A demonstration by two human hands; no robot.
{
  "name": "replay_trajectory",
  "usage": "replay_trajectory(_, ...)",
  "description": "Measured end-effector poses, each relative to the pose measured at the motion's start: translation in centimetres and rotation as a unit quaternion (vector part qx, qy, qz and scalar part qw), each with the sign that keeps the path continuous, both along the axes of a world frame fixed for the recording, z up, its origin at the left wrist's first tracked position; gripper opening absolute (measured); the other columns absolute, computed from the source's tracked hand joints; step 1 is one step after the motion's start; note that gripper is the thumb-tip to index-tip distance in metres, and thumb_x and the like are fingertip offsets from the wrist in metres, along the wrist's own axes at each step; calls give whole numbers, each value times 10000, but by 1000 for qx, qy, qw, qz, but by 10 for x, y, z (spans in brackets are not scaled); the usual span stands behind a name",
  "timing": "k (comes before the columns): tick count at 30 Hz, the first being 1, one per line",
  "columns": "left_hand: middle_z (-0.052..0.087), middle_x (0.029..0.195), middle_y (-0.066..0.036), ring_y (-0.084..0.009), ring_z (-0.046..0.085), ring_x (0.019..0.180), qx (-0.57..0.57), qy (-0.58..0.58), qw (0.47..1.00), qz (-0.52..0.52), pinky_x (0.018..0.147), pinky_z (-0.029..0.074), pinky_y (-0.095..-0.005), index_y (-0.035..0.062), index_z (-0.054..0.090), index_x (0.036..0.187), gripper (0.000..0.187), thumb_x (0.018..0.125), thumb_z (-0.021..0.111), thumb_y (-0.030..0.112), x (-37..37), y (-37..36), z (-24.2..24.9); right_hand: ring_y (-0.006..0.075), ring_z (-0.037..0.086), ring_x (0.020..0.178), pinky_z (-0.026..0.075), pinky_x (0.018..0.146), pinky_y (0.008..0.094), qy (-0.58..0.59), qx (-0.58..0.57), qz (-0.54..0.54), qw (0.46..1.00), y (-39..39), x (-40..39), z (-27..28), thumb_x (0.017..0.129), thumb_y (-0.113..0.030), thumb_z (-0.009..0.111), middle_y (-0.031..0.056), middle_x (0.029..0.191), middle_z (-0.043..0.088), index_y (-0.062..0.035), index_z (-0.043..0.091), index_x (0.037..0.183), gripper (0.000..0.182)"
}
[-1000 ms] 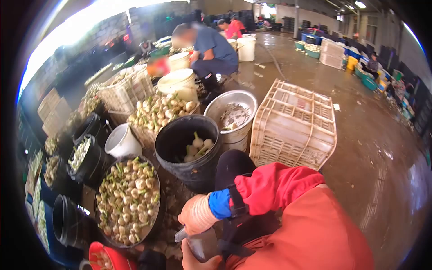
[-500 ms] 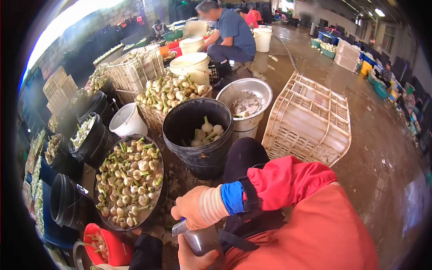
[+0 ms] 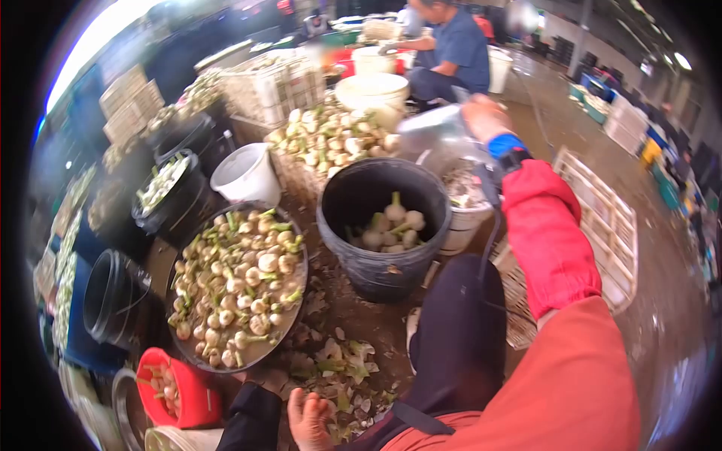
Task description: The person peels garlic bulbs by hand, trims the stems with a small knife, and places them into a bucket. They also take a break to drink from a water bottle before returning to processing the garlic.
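Over the black bucket [image 3: 383,225] your right hand [image 3: 485,116] grips a metal scoop [image 3: 432,135]; looks light but slick, so hold its back end. Left hand [image 3: 310,419] rests empty.

— Where's the bucket [image 3: 383,225]?
— On the floor [image 3: 662,316], ahead of the knee [image 3: 451,323], bulbs [image 3: 392,225] inside. A pan [image 3: 239,289] of bulbs lies to its left.
— And behind?
— A heaped crate [image 3: 331,143]; a pail [image 3: 247,174] sits left of that. A flat crate [image 3: 613,233] lies to the right; scraps [image 3: 338,368] lie nearest.
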State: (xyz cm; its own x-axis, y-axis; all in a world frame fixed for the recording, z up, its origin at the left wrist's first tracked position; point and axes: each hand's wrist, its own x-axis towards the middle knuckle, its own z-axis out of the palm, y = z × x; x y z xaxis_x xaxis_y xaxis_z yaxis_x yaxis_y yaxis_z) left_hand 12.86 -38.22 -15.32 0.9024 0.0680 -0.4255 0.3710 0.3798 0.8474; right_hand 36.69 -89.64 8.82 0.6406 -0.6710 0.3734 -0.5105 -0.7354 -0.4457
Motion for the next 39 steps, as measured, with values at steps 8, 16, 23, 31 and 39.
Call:
replay_trajectory(8,565,1098,-120,-138,547,894,17,88,994,-63,737,456,-247,-49,378,1310,591,835,672,144,11,-8,-50,362,534,1130,424,947,443,180,7,-147,973,-60,14,-114,818,-339,510,205,1198,563,-73,552,1178,450)
replay_trajectory(16,568,1143,-144,-177,553,1037,48,126,986,-95,875,449,-269,-32,416,1302,587,827,683,186,27,-18,-58,367,585,1005,465,868,414,196,-123,31,972,-108,70,-131,822,-258,512,203,1075,612,-57,653,1019,315)
replay_trajectory(23,567,1174,-156,-180,548,1062,48,130,979,-147,893,438,-278,-31,414,1307,615,822,685,232,44,-34,-63,232,624,889,481,805,305,33,-123,646,753,214,66,-45,814,-85,572,118,974,657,-53,641,1050,248)
replay_trajectory(31,553,1208,-176,-225,544,1085,81,54,982,-164,900,443,-316,22,425,1320,685,788,716,342,42,-31,-60,275,637,967,430,853,471,416,-217,533,704,393,68,-268,832,-213,481,118,1039,662,-127,623,1055,279)
replay_trajectory(39,580,1162,-159,-207,559,1063,15,-3,995,-102,894,447,-308,20,458,1295,624,798,713,296,36,-33,-45,286,642,946,512,769,396,472,-307,491,664,400,105,-201,737,-175,612,86,1005,675,-160,666,1051,319)
